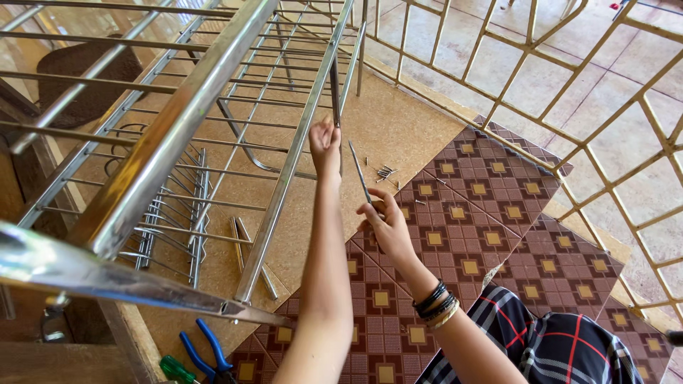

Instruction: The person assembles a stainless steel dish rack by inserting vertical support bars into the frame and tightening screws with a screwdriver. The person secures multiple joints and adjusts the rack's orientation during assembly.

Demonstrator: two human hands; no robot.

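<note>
Head view, looking down, and both hands are up at the steel rack [178, 135]. The left hand [325, 147] reaches far forward, fingers closed around the lower end of a thin upright metal bar [334, 89] that hangs from the rack's long top rail. The right hand [384, 224] sits nearer and just to the right, pinched shut on a slim screwdriver [359, 171] whose shaft slants up and to the left, its tip ending close beside the left hand; I can't tell whether it touches the bar. Black and gold bracelets [437, 304] ring the right wrist.

The rack itself is big and shiny, a frame of tubes and thin wire rungs filling the left half of the scene, with one thick tube running diagonally from the near left up to the far centre. Below it, on the tan floor [398, 121], a small scatter of screws [384, 172] lies just right of the screwdriver's shaft. Two loose metal strips [249, 252] lie under the rack, left of the left forearm. At the near left edge, blue-handled pliers [206, 352] rest beside a green tool handle [173, 368]. A brown patterned mat [498, 206] spreads under the right arm, and a plaid cloth [555, 341] shows at the near right corner. A pale lattice railing [569, 85] crosses the far right.
</note>
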